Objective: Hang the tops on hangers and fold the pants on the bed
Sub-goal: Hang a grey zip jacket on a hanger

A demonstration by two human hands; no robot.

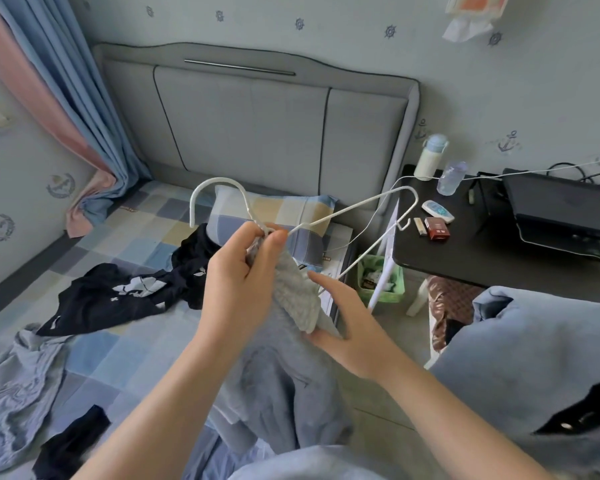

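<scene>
A white wire hanger (367,202) is held up over the bed's right edge. My left hand (243,275) pinches its neck together with the ribbed collar of a grey-blue top (284,372), which hangs down from there. My right hand (343,327) touches the top's collar and shoulder from the right, its fingers fairly straight. One hanger arm is inside the top; the other arm sticks out to the right. A black garment with white print (125,296) lies spread on the bed (118,355).
A light blue garment (11,386) and a small black piece (73,441) lie at the bed's near left. A pillow (274,209) lies by the headboard. A dark side table (499,237) holds bottles, a remote and a printer. A green bin (381,278) stands below.
</scene>
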